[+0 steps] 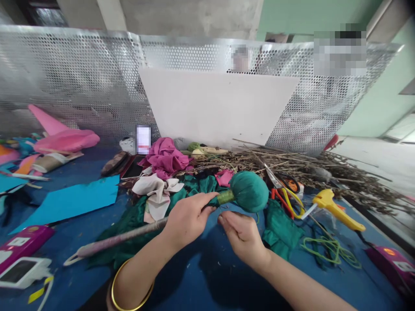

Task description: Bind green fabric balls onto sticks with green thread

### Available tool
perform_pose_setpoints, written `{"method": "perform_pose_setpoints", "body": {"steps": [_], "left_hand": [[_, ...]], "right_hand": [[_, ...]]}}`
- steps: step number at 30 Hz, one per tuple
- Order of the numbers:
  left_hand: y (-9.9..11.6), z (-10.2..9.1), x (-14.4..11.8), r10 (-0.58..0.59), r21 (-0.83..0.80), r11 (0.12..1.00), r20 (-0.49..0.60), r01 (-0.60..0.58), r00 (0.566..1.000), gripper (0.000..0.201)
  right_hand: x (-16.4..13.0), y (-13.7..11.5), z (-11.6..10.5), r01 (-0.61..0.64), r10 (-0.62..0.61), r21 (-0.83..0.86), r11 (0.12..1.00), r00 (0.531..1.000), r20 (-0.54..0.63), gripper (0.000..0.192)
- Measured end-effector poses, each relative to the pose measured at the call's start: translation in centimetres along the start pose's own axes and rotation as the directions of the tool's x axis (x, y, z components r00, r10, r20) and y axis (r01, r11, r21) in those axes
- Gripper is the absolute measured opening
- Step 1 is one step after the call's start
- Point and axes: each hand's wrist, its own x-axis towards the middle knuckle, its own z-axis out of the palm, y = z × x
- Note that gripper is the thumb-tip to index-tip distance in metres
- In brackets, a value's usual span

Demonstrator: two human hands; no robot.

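My left hand (191, 216) is closed around a long wrapped stick (129, 236), just below its head. That head is a green cloth-covered ball (249, 191), with green thread (225, 197) wound around its neck. Close below the neck, my right hand (243, 237) pinches a thin strand that runs up toward the winding. The stick slants down to the left and ends in a pale loop. Dark green cloth (113, 246) lies beneath it, and another green cloth piece (282, 233) lies right of my right hand.
Right of the ball lie scissors (292, 203), a yellow glue gun (339, 210) and loose green cord (330, 250). Dry twigs (285, 166) line the back. Magenta cloth (167, 157), a blue sheet (74, 198) and a purple power strip (26, 246) are leftward. A perforated metal screen (81, 73) stands behind.
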Motion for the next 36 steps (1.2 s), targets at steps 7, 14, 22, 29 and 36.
{"method": "perform_pose_setpoints", "body": {"steps": [7,14,22,29,36], "left_hand": [[0.3,0.2,0.0,0.029,0.192,0.980,0.094,-0.046,0.995,0.040],[0.0,0.4,0.2,-0.002,0.198,0.980,0.126,-0.023,0.992,0.040],[-0.5,-0.5,0.5,-0.042,0.021,0.999,0.220,0.038,0.975,0.040],[0.3,0.0,0.4,-0.102,0.128,0.989,0.247,0.071,0.964,0.036],[1.0,0.8,0.1,-0.068,0.194,0.981,0.312,0.007,0.948,0.023]], "right_hand": [[-0.1,0.1,0.2,-0.037,0.036,0.017,0.999,0.999,0.005,0.032],[0.1,0.1,0.2,-0.118,0.120,-0.117,0.986,0.993,0.009,0.031],[0.3,-0.9,-1.5,0.094,-0.052,-0.613,0.784,0.995,0.086,0.028],[0.5,-1.4,-2.9,0.241,-0.175,-0.722,0.648,0.970,0.168,0.028],[1.1,-0.6,-4.4,0.380,-0.246,-0.653,0.655,0.924,0.292,0.028]]}}
